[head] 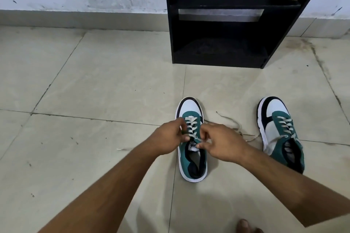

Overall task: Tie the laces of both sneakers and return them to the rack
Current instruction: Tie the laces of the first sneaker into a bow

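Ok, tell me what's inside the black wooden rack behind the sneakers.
The black wooden rack shows two dark shelves, both bare where visible; no shoes. Its upper part is cut off by the frame. Both teal-and-white sneakers stand on the tiled floor.

Soft even daylight, faint shadows, wide-angle bending at edges.

Beige tiled floor (94,81), two sneakers (192,138) (280,130), black rack (217,51)

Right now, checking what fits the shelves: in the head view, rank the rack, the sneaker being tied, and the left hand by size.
1. Rack
2. Sneaker being tied
3. Left hand

Rack stands farther away, so truly larger still.
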